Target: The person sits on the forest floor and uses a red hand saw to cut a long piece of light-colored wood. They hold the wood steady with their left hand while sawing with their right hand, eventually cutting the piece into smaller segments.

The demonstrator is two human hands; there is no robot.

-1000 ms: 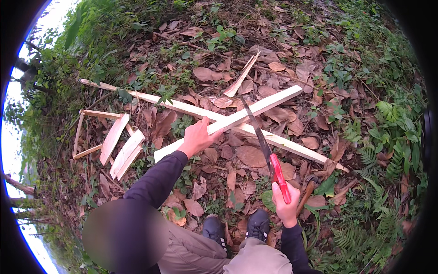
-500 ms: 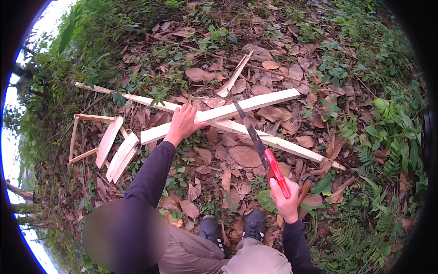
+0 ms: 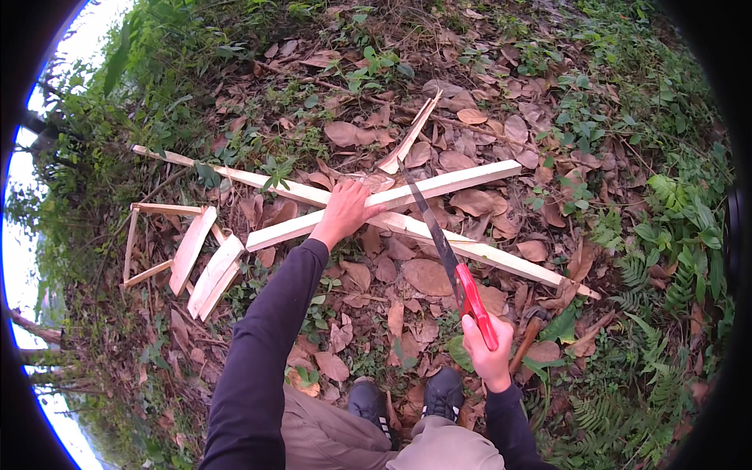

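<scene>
Pressing down on the pale sawn timber batten [image 3: 392,200], the left hand [image 3: 345,213] lies palm-down with fingers spread across the wood near the point where it crosses a second long pale batten [image 3: 486,252]; the hand pins rather than wraps the piece. The right hand [image 3: 489,352] is closed in a full fist around the red plastic handle of a narrow-bladed hand saw [image 3: 446,251]. The dark blade runs up and away from the handle, and its far portion lies across the pinned batten just to the right of the left hand.

Progress, as a judgement: no finished kerf and no severed end shows under the blade, so the cut on this batten appears to be at its start or not yet begun — the blade hides the contact line, so depth cannot be told.

Outward from the hands:
- A shorter pale offcut [image 3: 411,135] lies above the crossing, angled upward.
- To the left, a small group of cut boards and thin strips [image 3: 196,254] lies together, suggesting earlier pieces already cut to length.
- A wooden-handled tool [image 3: 531,329] — apparently a hammer — lies in the leaves just beside the right hand.
- Dark shoes [image 3: 407,395] stand on ground covered in dry brown leaves [image 3: 423,274].
</scene>
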